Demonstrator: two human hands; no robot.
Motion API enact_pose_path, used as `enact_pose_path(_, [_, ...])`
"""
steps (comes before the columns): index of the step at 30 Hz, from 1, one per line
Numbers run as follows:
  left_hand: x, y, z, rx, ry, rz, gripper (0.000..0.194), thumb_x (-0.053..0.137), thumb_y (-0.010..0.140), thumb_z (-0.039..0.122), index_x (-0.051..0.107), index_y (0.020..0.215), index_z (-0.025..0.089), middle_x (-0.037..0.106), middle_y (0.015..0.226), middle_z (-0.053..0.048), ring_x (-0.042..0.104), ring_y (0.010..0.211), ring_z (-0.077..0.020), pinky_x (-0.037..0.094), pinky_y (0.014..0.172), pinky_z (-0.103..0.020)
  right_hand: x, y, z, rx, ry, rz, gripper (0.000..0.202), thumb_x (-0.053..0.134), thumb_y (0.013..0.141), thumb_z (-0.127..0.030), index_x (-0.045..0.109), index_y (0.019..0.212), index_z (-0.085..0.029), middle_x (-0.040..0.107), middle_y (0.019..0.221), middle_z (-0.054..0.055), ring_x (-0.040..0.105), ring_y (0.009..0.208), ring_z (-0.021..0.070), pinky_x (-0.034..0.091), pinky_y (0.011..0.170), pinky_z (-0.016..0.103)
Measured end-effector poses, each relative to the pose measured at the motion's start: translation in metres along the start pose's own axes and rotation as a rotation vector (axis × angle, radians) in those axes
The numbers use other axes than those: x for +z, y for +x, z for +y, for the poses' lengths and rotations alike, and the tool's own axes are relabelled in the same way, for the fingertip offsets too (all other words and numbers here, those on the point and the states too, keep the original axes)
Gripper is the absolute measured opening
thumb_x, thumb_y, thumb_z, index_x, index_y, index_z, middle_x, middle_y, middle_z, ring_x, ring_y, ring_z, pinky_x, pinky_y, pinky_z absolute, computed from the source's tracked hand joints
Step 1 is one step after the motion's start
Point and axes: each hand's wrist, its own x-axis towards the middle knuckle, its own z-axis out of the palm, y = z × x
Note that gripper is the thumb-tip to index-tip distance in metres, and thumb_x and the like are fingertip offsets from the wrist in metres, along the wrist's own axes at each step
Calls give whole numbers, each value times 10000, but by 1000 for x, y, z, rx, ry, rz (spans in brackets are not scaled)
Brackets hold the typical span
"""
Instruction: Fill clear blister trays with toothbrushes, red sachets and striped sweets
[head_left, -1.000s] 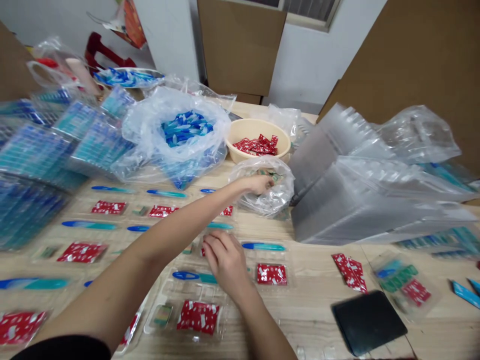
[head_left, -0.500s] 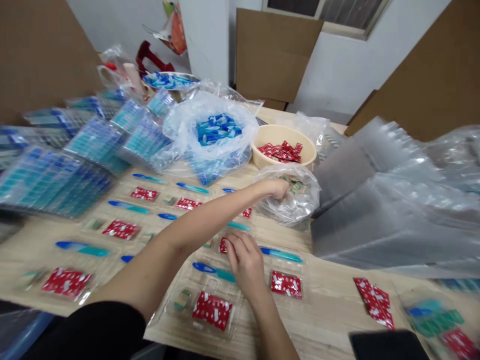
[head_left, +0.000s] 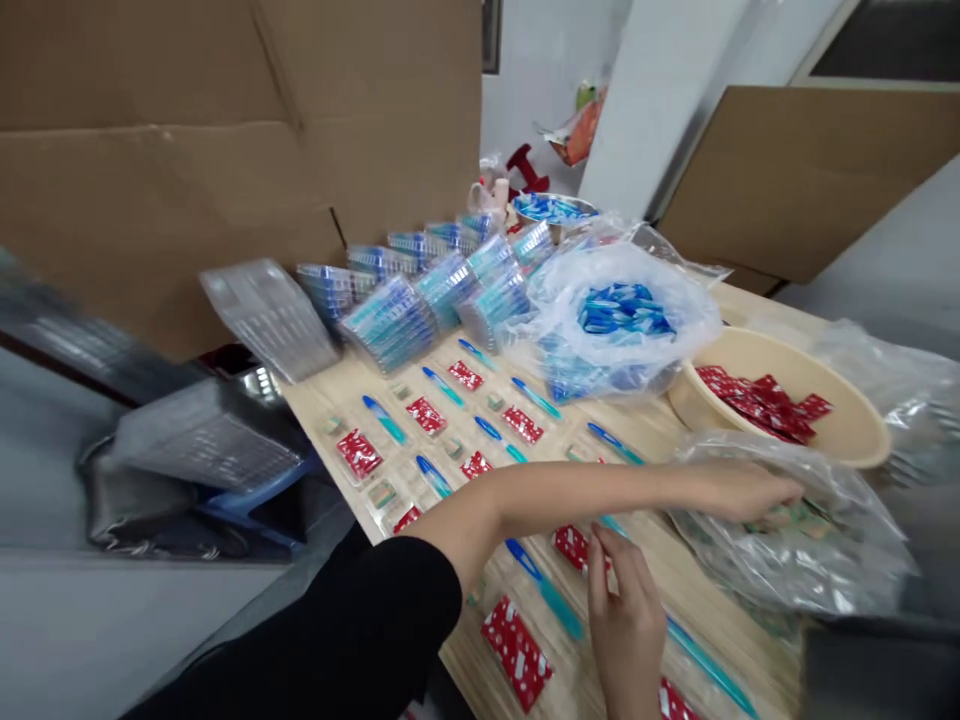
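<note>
My left hand (head_left: pixel 754 492), on the arm stretched across to the right, dips into a clear plastic bag (head_left: pixel 862 560) of small green-and-tan pieces (head_left: pixel 799 520). Its fingers are curled together among them; what they grip, if anything, is hidden. Lower down, my right hand (head_left: pixel 628 605) has thumb and fingers drawn together over a clear tray, beside a red white-spotted packet (head_left: pixel 571 548). Whether something small is between those fingertips does not show. Around the hands lie rows of clear trays, with slim blue-and-teal tools (head_left: pixel 551 590), red packets (head_left: pixel 517 650) and small green-and-tan pieces.
A cream basin (head_left: pixel 862 425) of red packets stands behind the bag. Further left is a white plastic bag (head_left: pixel 697 300) of blue pieces. Stacked filled trays (head_left: pixel 390 325) and stacked clear trays (head_left: pixel 274 320) line the far left edge. Cardboard (head_left: pixel 187 230) rises behind them.
The view has swung left, so the table's left edge and the cardboard there come into sight. My left hand stays in the bag and my right hand stays over the trays.
</note>
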Motion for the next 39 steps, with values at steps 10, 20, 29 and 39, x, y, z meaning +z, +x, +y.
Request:
enact_pose_path(10, [-18, -100, 8, -22, -529, 282, 221, 482, 890, 169, 538, 1104, 161, 637, 989, -37, 611, 891, -134, 473, 787, -240, -6, 4, -6, 775, 485, 174, 438, 603, 798, -466, 614, 1113, -162, 724, 911, 106, 702, 774, 218, 544, 744, 372])
enact_pose_path(20, [7, -207, 5, -266, -811, 419, 157, 597, 787, 236, 552, 920, 167, 623, 795, 13, 605, 737, -102, 484, 684, -229, -12, 14, -33, 926, 979, 263, 189, 713, 726, -324, 638, 859, -213, 696, 696, -25, 649, 565, 120, 526, 585, 257])
enact_pose_path(29, [3, -222, 22, -368, -809, 372, 185, 625, 762, 244, 638, 931, 168, 707, 792, -7, 655, 741, -125, 534, 706, -244, -20, 13, -30, 930, 1044, 307, 137, 715, 738, -291, 633, 811, -210, 720, 686, -29, 644, 554, 110, 527, 590, 249])
enact_pose_path(39, [17, -216, 26, -401, -811, 511, 213, 683, 723, 327, 679, 875, 179, 710, 816, -22, 651, 765, -146, 546, 731, -271, -11, 11, -36, 1002, 1107, 505, 217, 754, 691, -304, 590, 800, -210, 686, 675, -54, 626, 607, 106, 494, 620, 247])
